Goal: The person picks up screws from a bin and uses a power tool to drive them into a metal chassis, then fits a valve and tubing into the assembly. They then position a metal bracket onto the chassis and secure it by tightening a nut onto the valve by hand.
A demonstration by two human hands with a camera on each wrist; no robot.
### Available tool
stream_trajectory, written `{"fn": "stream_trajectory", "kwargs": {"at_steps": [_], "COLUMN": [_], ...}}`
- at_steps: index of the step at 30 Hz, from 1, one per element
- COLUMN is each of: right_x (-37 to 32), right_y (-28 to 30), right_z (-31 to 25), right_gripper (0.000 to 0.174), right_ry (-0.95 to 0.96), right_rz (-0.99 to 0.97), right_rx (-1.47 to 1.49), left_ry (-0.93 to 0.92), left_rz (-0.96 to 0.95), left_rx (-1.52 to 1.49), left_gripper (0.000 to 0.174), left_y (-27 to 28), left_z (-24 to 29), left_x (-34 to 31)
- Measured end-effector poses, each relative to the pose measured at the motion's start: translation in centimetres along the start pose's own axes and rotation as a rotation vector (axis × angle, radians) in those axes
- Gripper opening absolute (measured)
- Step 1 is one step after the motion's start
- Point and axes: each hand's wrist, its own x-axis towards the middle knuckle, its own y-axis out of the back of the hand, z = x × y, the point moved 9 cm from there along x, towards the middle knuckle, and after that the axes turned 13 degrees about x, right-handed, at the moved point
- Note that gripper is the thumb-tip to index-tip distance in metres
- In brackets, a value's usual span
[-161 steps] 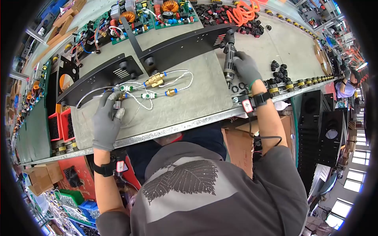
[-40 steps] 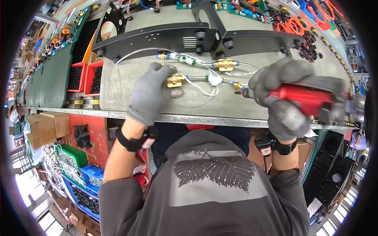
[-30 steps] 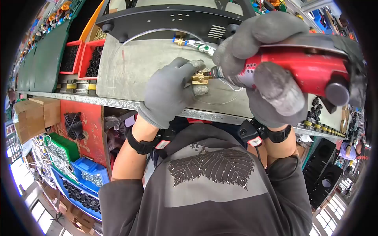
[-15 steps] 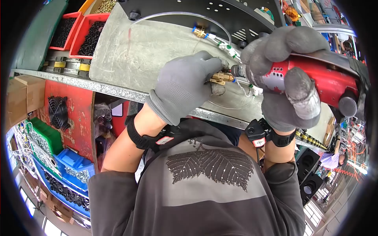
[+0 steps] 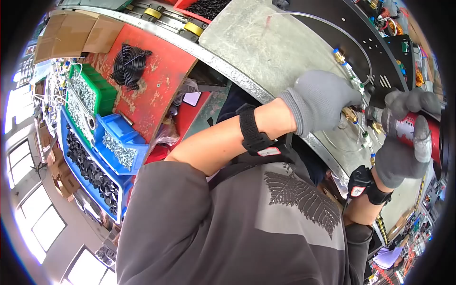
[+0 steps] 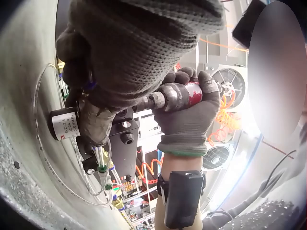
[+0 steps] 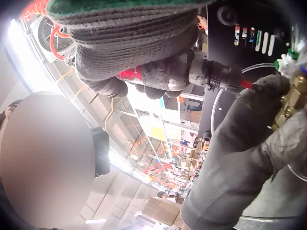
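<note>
Head cam: brass fitting [image 5: 350, 115] pinched in L hand [image 5: 323, 102], over the counter [image 5: 256, 42]; R hand [image 5: 398, 159] grips red power tool [image 5: 407, 129], tip just beside fitting. Red bin [image 5: 190, 15] by counter: small blk parts. Farther L: green bin [image 5: 106, 92] & small blue bin [image 5: 116, 127], both w/ silver hardware; big blue tray [image 5: 119, 179] w/ blk pcs. Approx 1 sec ago tip was well apart from fitting.

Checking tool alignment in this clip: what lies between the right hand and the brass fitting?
In the right wrist view, between the right hand and brass fitting lie the knurled chuck, red bit and a fingertip of the left hand.
</note>
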Motion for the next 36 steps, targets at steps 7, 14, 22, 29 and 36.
{"fn": "stream_trajectory", "kwargs": {"at_steps": [7,14,22,29,36], "right_x": [-0.7,-0.2,-0.6,-1.0,-1.3], "right_y": [-0.8,-0.7,-0.2,-0.7,-3.3], "right_z": [0.6,-1.0,-1.3,-2.3,-3.0], "right_gripper": [0.04,0.037,0.037,0.04,0.04], "right_ry": [-0.035,0.133,0.133,0.219,0.171], "right_rz": [0.16,0.114,0.085,0.032,-0.074], "right_rx": [-0.007,-0.049,0.021,-0.015,0.17], "left_ry": [-0.039,0.016,-0.034,0.116,0.206], "left_rz": [-0.035,-0.095,-0.05,-0.122,-0.016], "left_rx": [-0.011,0.02,0.0,-0.143,-0.199], "left_gripper": [0.04,0.042,0.031,0.029,0.023], "left_y": [-0.7,-0.4,-0.2,-0.6,-0.7], "left_z": [0.0,0.5,0.6,0.1,-1.2], "left_x": [0.4,0.6,0.7,0.6,-0.1]}}
